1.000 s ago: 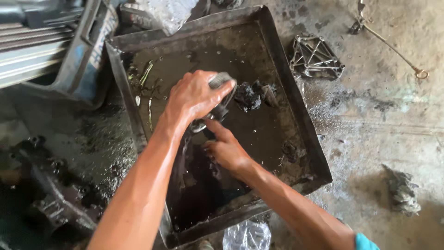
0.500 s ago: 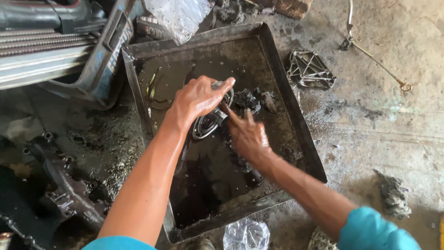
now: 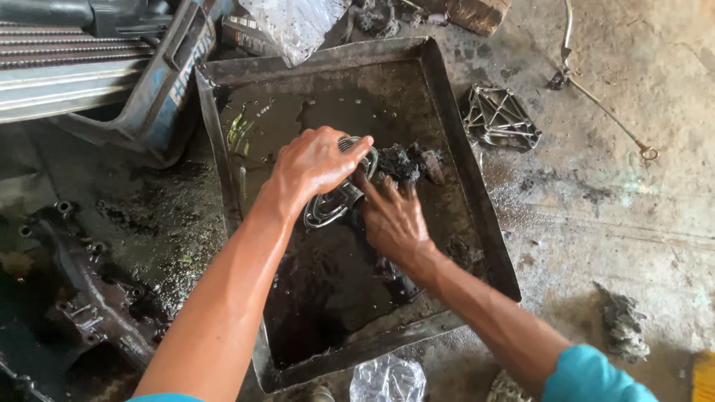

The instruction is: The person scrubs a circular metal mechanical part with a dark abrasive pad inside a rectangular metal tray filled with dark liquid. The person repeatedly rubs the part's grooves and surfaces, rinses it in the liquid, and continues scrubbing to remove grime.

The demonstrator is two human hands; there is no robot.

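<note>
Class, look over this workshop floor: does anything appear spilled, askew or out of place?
Yes. Dark oily liquid pools in the metal tray, which sits askew, and grime stains the concrete floor beside it. A bent wire part lies loose there.

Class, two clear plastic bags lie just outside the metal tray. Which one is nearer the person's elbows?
The crumpled clear bag below the tray's near rim, between the forearms. The other bag lies beyond the far rim.

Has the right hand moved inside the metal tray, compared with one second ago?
Yes. The right hand went up the metal tray, away from the near rim, toward the dark sludge clump; its fingers now reach the clump.
</note>
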